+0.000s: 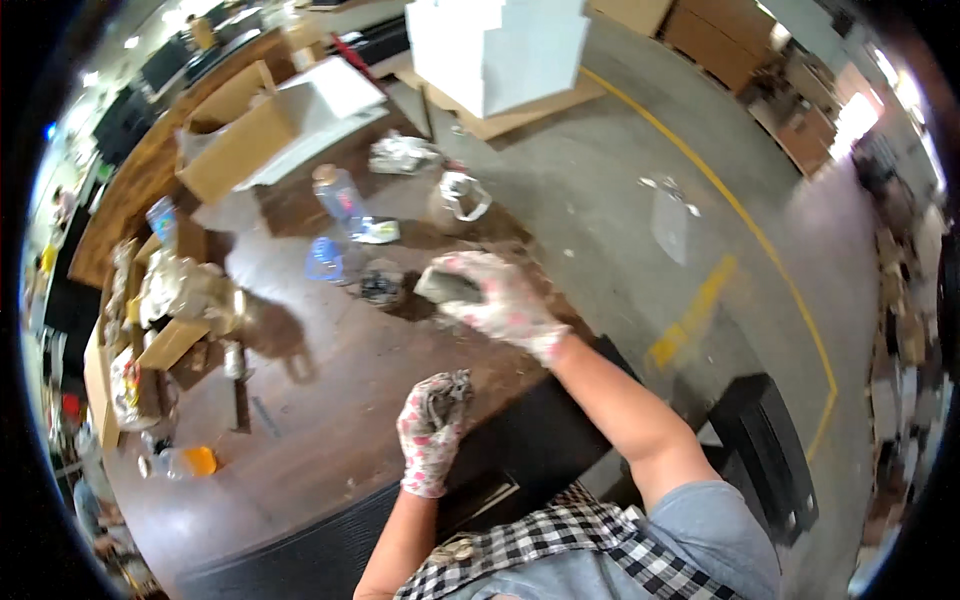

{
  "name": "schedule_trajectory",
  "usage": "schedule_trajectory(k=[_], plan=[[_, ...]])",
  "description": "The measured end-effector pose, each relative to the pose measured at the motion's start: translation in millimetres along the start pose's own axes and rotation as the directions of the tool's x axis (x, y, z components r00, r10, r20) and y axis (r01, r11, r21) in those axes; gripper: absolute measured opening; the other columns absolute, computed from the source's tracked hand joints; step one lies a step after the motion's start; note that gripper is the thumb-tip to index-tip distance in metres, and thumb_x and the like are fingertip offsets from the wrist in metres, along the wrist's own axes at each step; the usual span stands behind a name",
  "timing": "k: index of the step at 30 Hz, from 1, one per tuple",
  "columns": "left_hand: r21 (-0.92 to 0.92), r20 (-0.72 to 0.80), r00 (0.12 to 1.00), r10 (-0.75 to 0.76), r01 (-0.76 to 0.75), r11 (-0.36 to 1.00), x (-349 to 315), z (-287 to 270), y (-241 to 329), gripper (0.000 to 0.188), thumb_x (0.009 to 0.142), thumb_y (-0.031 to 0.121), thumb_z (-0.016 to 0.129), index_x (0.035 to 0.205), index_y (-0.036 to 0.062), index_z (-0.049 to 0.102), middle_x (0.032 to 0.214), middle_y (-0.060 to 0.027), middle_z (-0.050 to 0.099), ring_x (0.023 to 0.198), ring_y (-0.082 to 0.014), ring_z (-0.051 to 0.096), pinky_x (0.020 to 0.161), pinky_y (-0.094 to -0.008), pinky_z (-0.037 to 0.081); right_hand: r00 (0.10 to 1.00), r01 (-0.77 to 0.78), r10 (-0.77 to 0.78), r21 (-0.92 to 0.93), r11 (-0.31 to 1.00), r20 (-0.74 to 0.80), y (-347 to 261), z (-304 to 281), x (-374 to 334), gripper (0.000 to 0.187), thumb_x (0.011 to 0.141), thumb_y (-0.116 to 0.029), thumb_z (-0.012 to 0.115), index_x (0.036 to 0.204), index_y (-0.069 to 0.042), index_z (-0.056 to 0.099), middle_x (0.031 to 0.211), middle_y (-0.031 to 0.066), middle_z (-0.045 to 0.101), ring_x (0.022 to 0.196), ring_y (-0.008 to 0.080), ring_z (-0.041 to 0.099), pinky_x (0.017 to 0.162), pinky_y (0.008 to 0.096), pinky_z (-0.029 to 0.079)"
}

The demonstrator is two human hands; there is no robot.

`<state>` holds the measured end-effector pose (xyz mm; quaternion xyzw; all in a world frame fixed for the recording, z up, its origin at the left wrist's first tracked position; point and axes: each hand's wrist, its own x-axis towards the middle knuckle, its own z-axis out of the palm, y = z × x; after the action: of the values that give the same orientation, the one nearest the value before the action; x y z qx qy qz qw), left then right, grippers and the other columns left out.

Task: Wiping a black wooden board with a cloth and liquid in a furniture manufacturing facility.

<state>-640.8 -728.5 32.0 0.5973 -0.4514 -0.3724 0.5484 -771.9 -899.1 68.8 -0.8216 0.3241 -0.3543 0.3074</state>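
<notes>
My right hand (505,305), in a white glove with pink marks, hovers over the table's right side, its fingers curved and apart from the thumb. A grey patch between them looks like the glove's soiled palm; I see nothing held. Just left of its fingertips is a dark, crumpled bundle (381,284). Close to the table's near edge, my left hand (432,430) wears a matching glove. Its fingers are curled in around a dark grey patch, either dirty glove or something held. Beyond the right hand sits a round brownish container with a white loop (462,200).
On the brown table (330,400) stand a clear bottle (341,200), a blue plastic piece (324,259) and crumpled clear plastic (403,154). Cartons and wrapping (185,290) pile up at left, near an orange-capped bottle (190,462). A black chair (765,455) is at right.
</notes>
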Motion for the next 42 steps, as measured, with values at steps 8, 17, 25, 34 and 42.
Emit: schedule_trajectory(k=[8,17,25,34,42], plan=[[0.492,0.486,0.855,0.182,-0.44,0.752,-7.4,13.7,16.7,0.043,0.064,0.012,0.08,0.103,0.008,0.063,0.105,-0.0111,0.064,0.094,-0.0311,0.062,0.083,-0.0394,0.049,0.867,-0.456,0.485,0.205,0.866,-0.118,10.7,-149.2,-249.6,0.037,0.075,-0.012,0.076,0.111,-0.013,0.068,0.126,0.0068,0.06,0.122,0.0244,0.052,0.103,0.0401,0.041],[0.706,0.411,0.889,0.203,-0.451,0.546,-19.4,28.6,11.3,0.036,0.067,0.013,0.076,0.099,0.0077,0.061,0.101,-0.0096,0.063,0.094,-0.0319,0.06,0.082,-0.0408,0.046,0.967,-0.254,0.249,-0.101,0.962,-0.056,52.1,-120.5,-189.0,0.037,0.077,-0.022,0.073,0.111,-0.011,0.064,0.126,0.0094,0.057,0.115,0.0304,0.052,0.099,0.0423,0.043],[0.706,0.382,0.897,0.221,-0.437,0.557,-18.5,21.4,7.6,0.03,0.071,0.012,0.073,0.098,0.0059,0.061,0.099,-0.011,0.064,0.091,-0.0324,0.061,0.081,-0.0403,0.047,0.956,-0.293,0.293,0.021,0.956,0.023,48.0,-144.7,-235.4,0.034,0.071,-0.013,0.077,0.103,-0.011,0.068,0.125,0.0089,0.057,0.116,0.029,0.053,0.099,0.0411,0.044],[0.714,0.396,0.887,0.238,-0.461,0.527,-16.3,28.0,2.1,0.028,0.071,0.016,0.074,0.095,0.0077,0.062,0.097,-0.0105,0.063,0.089,-0.0321,0.061,0.079,-0.0417,0.048,0.98,-0.192,0.185,-0.116,0.975,-0.067,58.6,-131.3,-181.2,0.026,0.077,-0.021,0.071,0.098,-0.005,0.067,0.122,0.0094,0.056,0.114,0.0284,0.05,0.099,0.0382,0.042],[0.737,0.354,0.904,0.239,-0.428,0.524,-17.9,19.6,5.4,0.027,0.072,0.013,0.073,0.096,0.0077,0.062,0.098,-0.0101,0.064,0.09,-0.0316,0.062,0.08,-0.0403,0.048,0.947,-0.322,0.322,0.037,0.946,-0.003,37.9,-156.4,-241.5,0.027,0.073,-0.021,0.077,0.097,-0.013,0.068,0.118,0.0073,0.059,0.116,0.0259,0.052,0.103,0.0392,0.041]])
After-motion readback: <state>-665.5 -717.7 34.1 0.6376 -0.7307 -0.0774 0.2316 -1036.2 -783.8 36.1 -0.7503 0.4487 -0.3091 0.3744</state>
